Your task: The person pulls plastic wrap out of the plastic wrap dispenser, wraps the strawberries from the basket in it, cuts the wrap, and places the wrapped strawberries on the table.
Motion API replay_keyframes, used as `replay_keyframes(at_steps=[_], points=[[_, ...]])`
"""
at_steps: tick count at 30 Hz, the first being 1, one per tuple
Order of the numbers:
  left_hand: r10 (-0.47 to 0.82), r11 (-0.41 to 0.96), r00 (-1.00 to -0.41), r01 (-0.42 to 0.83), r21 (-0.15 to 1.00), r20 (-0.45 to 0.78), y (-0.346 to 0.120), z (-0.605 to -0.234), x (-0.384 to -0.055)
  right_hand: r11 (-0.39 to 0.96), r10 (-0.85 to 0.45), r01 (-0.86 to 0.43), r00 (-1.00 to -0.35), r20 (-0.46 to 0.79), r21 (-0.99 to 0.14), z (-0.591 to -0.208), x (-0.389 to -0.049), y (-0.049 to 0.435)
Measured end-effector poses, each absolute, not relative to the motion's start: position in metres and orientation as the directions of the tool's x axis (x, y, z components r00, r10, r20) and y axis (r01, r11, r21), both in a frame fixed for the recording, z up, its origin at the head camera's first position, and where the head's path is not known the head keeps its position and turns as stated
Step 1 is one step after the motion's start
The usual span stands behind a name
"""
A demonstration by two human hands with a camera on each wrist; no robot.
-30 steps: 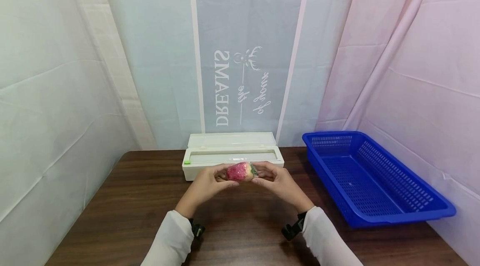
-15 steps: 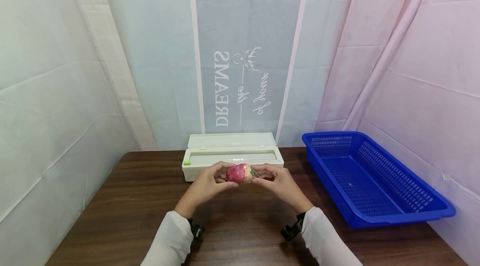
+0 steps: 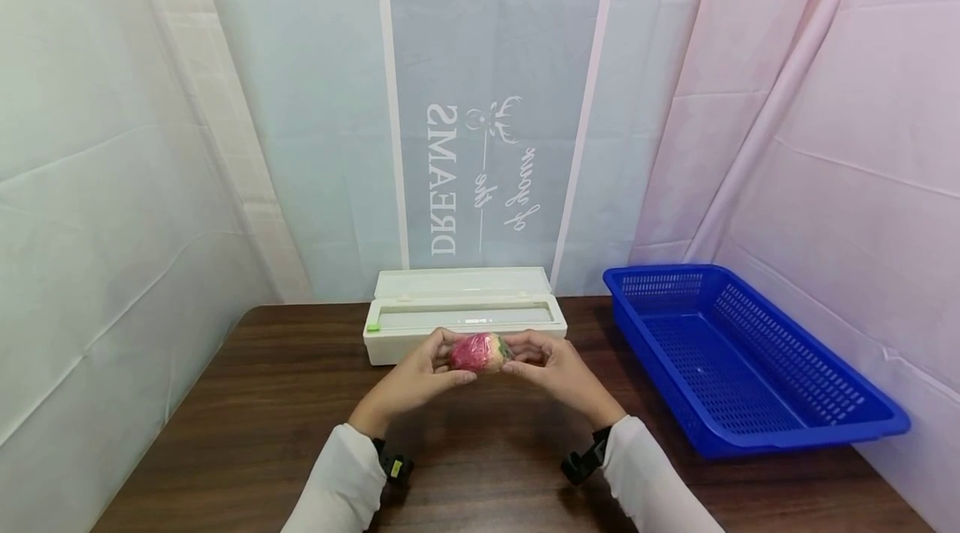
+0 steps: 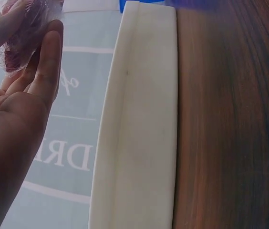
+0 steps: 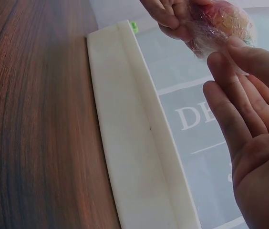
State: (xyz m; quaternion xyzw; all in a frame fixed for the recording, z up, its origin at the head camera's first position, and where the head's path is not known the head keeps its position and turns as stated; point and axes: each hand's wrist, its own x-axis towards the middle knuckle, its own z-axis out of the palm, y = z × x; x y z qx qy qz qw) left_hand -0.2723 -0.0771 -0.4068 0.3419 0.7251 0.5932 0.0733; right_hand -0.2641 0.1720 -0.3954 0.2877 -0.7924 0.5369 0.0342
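A small fruit (image 3: 476,352), pink-red with a pale yellow band and a green end, is wrapped in clear plastic film. It is held up over the table, in front of the white box. My left hand (image 3: 420,374) grips its pink end between thumb and fingers. At the green end, my right hand (image 3: 551,370) pinches it. The right wrist view shows crinkled film (image 5: 206,38) between the hands, with the right thumb and fingertips at its loose edge. In the left wrist view the wrapped fruit (image 4: 25,38) is partly cut off by the frame.
Behind the hands stands a long white cling film dispenser (image 3: 382,349), its lid (image 3: 462,281) raised and a green slider (image 3: 373,327) at its left. A blue plastic basket (image 3: 675,383) sits at the right of the dark wooden table (image 3: 247,416). Fabric curtains (image 3: 330,99) surround the table.
The fruit has rolled slightly in the fingers and sits a little lower, its film smoother over the pink part. Both hands keep their hold; the dispenser and basket stay put.
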Motion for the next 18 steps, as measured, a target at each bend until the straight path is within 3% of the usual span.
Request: replay_keyframes(at_steps=[11,18], points=[[0.566,0.049,-0.775,0.371,0.927,0.28,-0.077,-0.408,-0.273,0.161,-0.555,-0.463,-0.773,0.308,-0.872,-0.381,-0.253,0.168],[0.58,0.017,-0.766,0.352,0.936,0.278,-0.076,-0.406,-0.272,0.135,-0.566,-0.396,-0.783,0.258,-0.908,-0.384,-0.254,0.17]])
